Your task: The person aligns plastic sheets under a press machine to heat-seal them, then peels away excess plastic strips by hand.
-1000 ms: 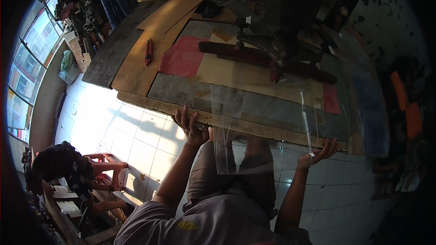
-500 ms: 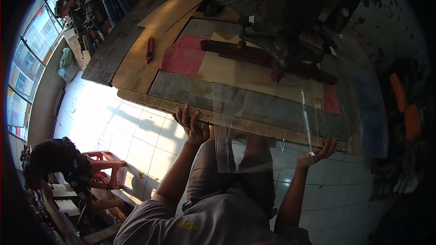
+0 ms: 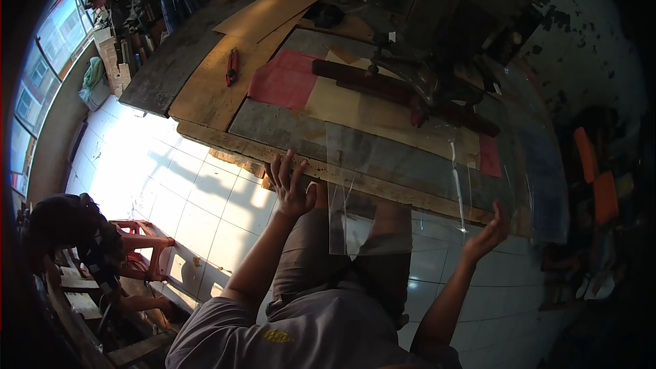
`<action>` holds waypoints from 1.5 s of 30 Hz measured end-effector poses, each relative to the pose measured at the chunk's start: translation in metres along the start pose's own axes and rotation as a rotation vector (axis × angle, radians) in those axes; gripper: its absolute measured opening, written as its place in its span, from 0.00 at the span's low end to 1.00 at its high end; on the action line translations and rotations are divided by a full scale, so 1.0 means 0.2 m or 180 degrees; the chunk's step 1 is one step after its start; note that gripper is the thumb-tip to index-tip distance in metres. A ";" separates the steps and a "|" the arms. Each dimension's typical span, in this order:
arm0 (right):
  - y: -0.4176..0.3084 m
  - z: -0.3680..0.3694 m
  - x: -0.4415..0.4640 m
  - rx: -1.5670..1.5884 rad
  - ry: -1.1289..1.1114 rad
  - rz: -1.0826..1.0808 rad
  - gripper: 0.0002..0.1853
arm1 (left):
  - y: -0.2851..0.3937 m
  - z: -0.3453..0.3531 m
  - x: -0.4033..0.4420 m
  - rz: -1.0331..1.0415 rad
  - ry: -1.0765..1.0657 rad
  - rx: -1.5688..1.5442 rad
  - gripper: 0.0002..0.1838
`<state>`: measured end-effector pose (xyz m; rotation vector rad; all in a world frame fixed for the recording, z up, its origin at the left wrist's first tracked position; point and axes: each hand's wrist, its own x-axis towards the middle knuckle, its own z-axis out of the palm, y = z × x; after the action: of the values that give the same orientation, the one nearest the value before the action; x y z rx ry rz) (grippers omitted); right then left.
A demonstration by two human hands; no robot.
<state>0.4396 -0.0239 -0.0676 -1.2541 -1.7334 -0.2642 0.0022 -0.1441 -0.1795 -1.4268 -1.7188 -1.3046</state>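
The clear sheet [image 3: 369, 238] droops over the edge of the table [image 3: 225, 142] at five o'clock; its unsupported overhang could slip or crease. The left hand [image 3: 294, 198], eight o'clock, and right hand [image 3: 484, 238], four, are open; contact is unclear. A red knife [image 3: 232, 68] lies at ten; beyond, a red stool [image 3: 157, 241] stands on tiles [image 3: 188, 195] at eight.

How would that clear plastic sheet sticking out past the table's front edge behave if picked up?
The clear sheet is probably light and rather floppy: it looks thin, with shorts and floor tiles showing through. It may crease easily, as bright crease-like lines mark it. Its glossy glints suggest it could slide on the table.
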 end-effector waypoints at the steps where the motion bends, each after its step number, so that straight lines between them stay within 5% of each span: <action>1: 0.00 0.00 0.06 0.0474 -0.0325 0.0220 0.30 | 0.00 0.00 0.00 0.0001 0.0004 0.0011 0.31; 3: 0.01 0.00 0.19 0.1412 -0.0981 0.0667 0.29 | 0.01 0.00 0.01 0.0001 0.0021 0.0021 0.31; 7: -0.09 0.14 0.39 0.1054 -0.1763 0.0705 0.25 | 0.02 -0.03 0.01 -0.0049 -0.0012 -0.0015 0.31; 10: -0.03 0.32 0.46 0.0430 -0.1798 0.0264 0.20 | 0.02 -0.03 0.00 -0.0112 -0.0084 -0.0022 0.31; 19: -0.05 0.50 0.51 0.0486 -0.1772 0.0513 0.18 | 0.02 -0.03 -0.01 -0.0123 -0.0046 -0.0055 0.31; 25: -0.26 0.23 0.48 0.2348 -0.1735 0.1298 0.15 | 0.08 -0.12 0.04 -0.0226 -0.0193 -0.0142 0.27; 34: -0.26 0.00 0.05 0.3112 -0.1055 0.1237 0.08 | 0.41 -0.44 0.37 -0.0528 -0.0453 -0.0877 0.15; 37: -0.32 -0.03 -0.04 0.3181 -0.0973 0.1150 0.08 | 0.56 -0.47 0.47 -0.0332 -0.1548 -0.1568 0.19; 43: -0.37 -0.13 -0.09 0.3211 -0.0947 0.0832 0.09 | 0.86 -0.37 0.52 0.0100 -0.1892 -0.1286 0.31; 45: -0.38 -0.15 -0.10 0.3161 -0.0919 0.0819 0.08 | 0.89 -0.37 0.48 -0.0104 -0.2080 -0.1548 0.27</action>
<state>0.3952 -0.0898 -0.0420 -0.7506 -1.5600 0.8721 0.1297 -0.1771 -0.0097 -2.3124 -1.8856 -1.4364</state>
